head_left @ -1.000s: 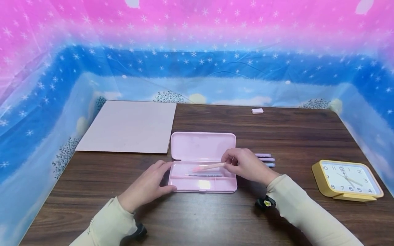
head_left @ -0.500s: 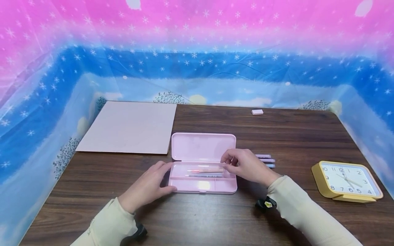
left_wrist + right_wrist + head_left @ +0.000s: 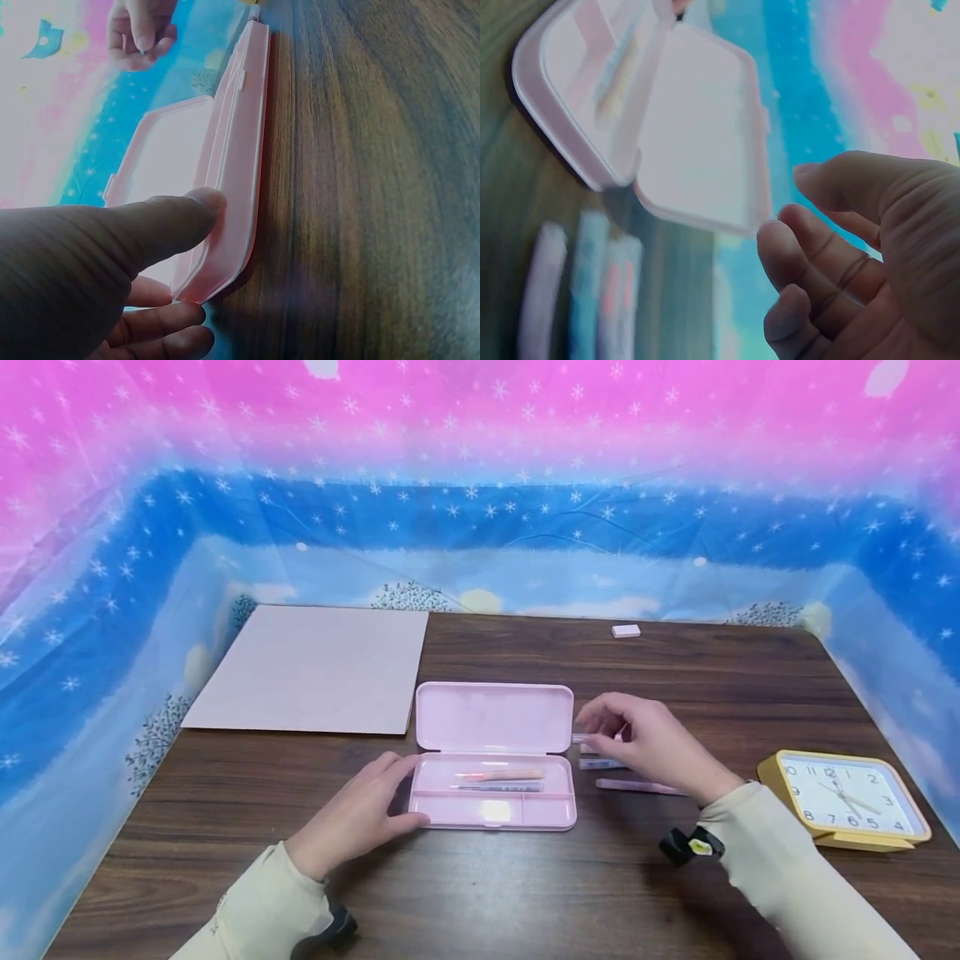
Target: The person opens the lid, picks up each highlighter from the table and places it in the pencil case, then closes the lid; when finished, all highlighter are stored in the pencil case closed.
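Observation:
The pink pencil case [image 3: 465,810] lies with its lid [image 3: 495,718] raised toward the back. My left hand [image 3: 356,814] holds its left end; in the left wrist view the thumb [image 3: 180,225] lies along the front wall and fingers reach round the corner. Inside the long compartment rest a peach pen [image 3: 513,774] and a grey-blue pen [image 3: 506,787]. My right hand [image 3: 637,739] hovers just right of the case with bent fingers and nothing between them. Beneath and beside it are several pens, among them a blue one [image 3: 600,764] and a pinkish-purple one [image 3: 637,786]; the hand partly hides them.
A pale flat board [image 3: 315,668] lies at the back left of the wooden table [image 3: 480,893]. A small white eraser [image 3: 626,631] sits near the back edge. On the right stands a yellow clock [image 3: 847,797]. Patterned cloth [image 3: 480,510] surrounds the table's back and sides.
The peach pen went from my right hand down into the case beside the grey-blue pen. Then the right hand moved off rightward, over the pens on the table. The left hand stayed put.

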{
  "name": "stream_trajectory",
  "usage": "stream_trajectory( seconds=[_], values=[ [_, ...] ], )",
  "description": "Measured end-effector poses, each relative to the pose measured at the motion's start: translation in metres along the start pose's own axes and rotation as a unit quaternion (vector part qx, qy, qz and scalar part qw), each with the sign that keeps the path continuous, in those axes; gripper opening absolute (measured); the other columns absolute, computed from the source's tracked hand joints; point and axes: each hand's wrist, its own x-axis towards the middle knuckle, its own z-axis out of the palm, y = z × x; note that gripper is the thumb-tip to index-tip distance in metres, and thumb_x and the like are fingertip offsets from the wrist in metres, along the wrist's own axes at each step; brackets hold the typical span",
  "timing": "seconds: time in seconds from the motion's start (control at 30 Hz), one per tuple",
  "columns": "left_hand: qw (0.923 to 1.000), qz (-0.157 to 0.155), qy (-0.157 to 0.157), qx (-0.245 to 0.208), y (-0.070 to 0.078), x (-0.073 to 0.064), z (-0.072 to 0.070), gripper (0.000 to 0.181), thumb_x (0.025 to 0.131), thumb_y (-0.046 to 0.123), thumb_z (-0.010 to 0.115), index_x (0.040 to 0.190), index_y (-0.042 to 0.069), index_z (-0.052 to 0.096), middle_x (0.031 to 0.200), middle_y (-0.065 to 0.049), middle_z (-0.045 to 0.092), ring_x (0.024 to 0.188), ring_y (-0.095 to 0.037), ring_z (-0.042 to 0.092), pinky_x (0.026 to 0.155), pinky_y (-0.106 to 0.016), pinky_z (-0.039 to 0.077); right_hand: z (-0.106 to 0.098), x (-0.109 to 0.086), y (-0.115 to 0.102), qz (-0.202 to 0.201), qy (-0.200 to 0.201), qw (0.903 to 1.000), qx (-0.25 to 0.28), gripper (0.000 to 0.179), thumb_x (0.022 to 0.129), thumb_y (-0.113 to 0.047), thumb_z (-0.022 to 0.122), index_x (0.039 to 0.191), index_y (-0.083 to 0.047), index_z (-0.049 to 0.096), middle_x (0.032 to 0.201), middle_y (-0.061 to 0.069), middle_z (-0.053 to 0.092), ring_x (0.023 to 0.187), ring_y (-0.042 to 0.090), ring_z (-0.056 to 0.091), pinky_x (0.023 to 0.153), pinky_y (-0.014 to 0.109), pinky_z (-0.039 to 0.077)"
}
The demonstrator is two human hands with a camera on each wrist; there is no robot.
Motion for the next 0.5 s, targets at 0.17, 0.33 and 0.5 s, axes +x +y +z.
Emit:
stream_trajectory(
  seconds=[0.17, 0.33, 0.5],
  values=[
    [1.0000, 0.001, 0.000, 0.001, 0.000, 0.000, 0.000, 0.070, 0.079, 0.030, 0.082, 0.136, 0.001, 0.054, 0.103, -0.005, 0.057, 0.093, -0.017, 0.053, 0.088, -0.040, 0.049, -0.022, -0.010, 0.008, 0.021, 0.007, 0.9998, -0.003, 0.021, 0.091, -0.013, 0.070, 0.110, -0.021, 0.065, 0.097, -0.005, 0.068, 0.083, 0.009, 0.062, 0.072, 0.026, 0.051],
    [1.0000, 0.003, 0.001, 0.001, -0.001, 0.000, 0.000, 0.070, 0.078, 0.029, 0.082, 0.136, 0.002, 0.054, 0.104, -0.005, 0.057, 0.096, -0.018, 0.055, 0.090, -0.041, 0.050, -0.038, -0.018, 0.021, 0.034, 0.018, 0.9992, -0.008, 0.021, 0.093, -0.013, 0.068, 0.111, -0.022, 0.065, 0.098, -0.004, 0.068, 0.083, 0.009, 0.063, 0.070, 0.025, 0.051],
    [1.0000, 0.003, -0.002, 0.000, 0.000, 0.001, 0.000, 0.070, 0.078, 0.029, 0.082, 0.136, 0.001, 0.054, 0.105, -0.005, 0.057, 0.096, -0.018, 0.055, 0.090, -0.040, 0.050, -0.046, -0.024, 0.041, 0.067, 0.013, 0.9975, -0.017, 0.020, 0.093, -0.018, 0.067, 0.112, -0.022, 0.064, 0.097, -0.002, 0.069, 0.082, 0.009, 0.063, 0.070, 0.025, 0.051]
  ],
)
